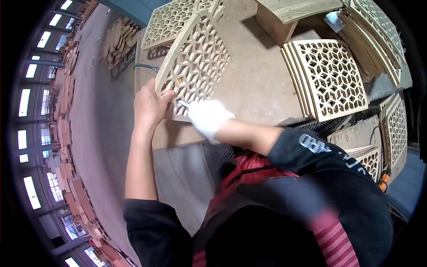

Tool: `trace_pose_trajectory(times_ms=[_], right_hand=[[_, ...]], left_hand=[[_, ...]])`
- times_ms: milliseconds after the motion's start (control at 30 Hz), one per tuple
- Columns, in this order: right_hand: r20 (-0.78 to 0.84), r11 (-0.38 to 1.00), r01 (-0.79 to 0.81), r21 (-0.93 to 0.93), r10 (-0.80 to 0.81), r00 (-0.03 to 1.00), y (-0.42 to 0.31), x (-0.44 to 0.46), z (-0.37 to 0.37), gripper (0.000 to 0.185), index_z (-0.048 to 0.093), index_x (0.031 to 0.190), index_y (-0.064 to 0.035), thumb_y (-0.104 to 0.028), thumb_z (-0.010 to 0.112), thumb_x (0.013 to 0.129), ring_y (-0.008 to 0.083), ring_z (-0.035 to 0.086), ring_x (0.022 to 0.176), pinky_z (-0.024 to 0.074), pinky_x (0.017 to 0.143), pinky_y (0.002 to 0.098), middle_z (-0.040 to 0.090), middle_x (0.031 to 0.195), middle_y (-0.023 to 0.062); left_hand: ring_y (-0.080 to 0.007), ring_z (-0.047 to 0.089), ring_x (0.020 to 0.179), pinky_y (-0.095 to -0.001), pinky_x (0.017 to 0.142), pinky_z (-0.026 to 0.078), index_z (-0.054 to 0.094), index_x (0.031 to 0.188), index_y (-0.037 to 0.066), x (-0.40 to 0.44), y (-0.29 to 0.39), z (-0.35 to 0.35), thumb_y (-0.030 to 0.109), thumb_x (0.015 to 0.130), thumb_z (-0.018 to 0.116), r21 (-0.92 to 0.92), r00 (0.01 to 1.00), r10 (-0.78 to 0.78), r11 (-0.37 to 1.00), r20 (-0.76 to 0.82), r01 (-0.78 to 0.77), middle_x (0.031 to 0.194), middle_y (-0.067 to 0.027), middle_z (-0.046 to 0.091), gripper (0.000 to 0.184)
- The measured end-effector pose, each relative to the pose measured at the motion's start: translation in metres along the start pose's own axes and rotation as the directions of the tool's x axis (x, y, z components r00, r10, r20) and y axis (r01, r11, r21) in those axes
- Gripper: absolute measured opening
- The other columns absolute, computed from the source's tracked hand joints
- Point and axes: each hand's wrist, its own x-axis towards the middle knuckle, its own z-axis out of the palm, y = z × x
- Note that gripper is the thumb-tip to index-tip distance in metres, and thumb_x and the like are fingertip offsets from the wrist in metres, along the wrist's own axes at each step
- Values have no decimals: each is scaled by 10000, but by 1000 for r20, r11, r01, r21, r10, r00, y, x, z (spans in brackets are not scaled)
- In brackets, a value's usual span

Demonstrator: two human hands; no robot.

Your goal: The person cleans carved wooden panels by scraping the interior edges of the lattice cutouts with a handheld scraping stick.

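My left hand (pixel 151 104), bare, grips the near left corner of a wooden lattice panel (pixel 198 62), which stands tilted on the workbench. Its face is cut through with a star-like pattern. My right hand (pixel 208 118) wears a white glove and is closed round a thin metal-tipped tool (pixel 183 103). The tool's tip is at the openings near the panel's lower edge; the rest of it is hidden in the glove.
Another lattice panel (pixel 167 24) lies behind. A stack of panels (pixel 331 78) stands on the right of the workbench (pixel 258 84), below a wooden stool-like piece (pixel 298 9). More panels (pixel 396 129) are at the far right, near an orange tool (pixel 384 180). Wood pieces (pixel 119 40) lie upper left.
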Motion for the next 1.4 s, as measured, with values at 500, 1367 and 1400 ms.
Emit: trace_pose_trajectory(times_ms=[500,1367,1400], right_hand=[[7,992,-92,84,91,996,26,32,46,275,640,1029,9,-170,459,922,367,670,853,536,749,447,681,921,220],[192,996,-85,-21,87,978,54,11,49,197,641,964,8,-55,632,777,377,669,833,533,735,426,670,918,232],[221,994,-110,-10,109,969,50,25,53,206,641,985,7,-63,616,793,374,669,838,535,738,423,671,928,230]], left_hand=[[-96,630,661,-252,587,492,592,958,-46,4,-7,2,65,837,698,-69,997,82,994,11,-81,764,-69,674,196],[-202,704,754,-321,717,525,646,1000,-4,14,-10,0,99,793,722,-129,996,-69,989,49,75,852,-132,724,243],[-210,705,757,-324,722,524,647,1001,-2,13,-8,0,101,792,723,-119,996,-70,990,47,75,854,-136,724,246]])
